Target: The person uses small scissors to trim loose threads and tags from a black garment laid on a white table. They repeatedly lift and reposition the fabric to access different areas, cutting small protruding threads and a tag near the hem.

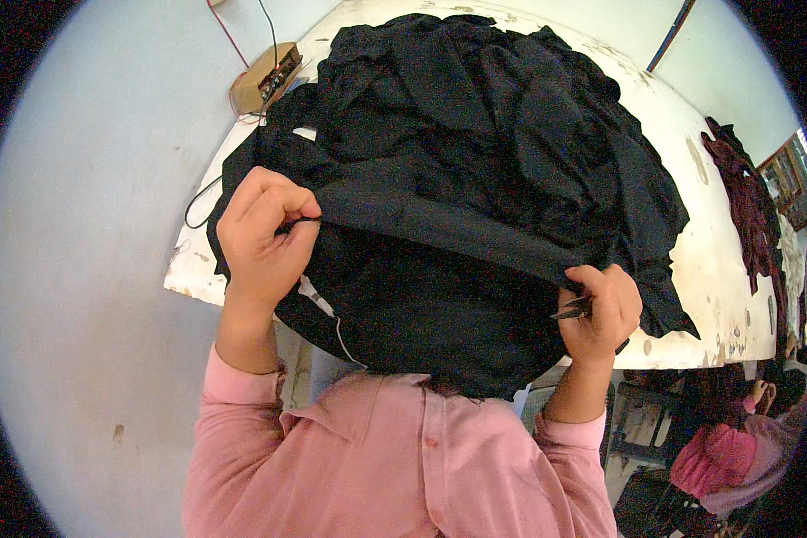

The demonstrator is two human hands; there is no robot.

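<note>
My left hand [267, 229] pinches one end of a folded edge of black cloth [439, 224]. At the other end of that edge, my right hand [601, 309] grips the same cloth, and the edge runs taut between them, sloping down to the right. Dark pointed blades, like thread snippers [572, 308], stick out from my right hand; their handle is hidden in the palm. Below the edge the cloth hangs down toward my lap. A white tag with a thread [316, 296] shows on the cloth near my left wrist.
A large heap of black fabric [475, 90] covers much of the white table [690, 206]. A brown box with wires [267, 79] stands at the far left by the wall. Dark maroon cloth [740, 202] lies along the right edge. Another person in pink [717, 457] sits at lower right.
</note>
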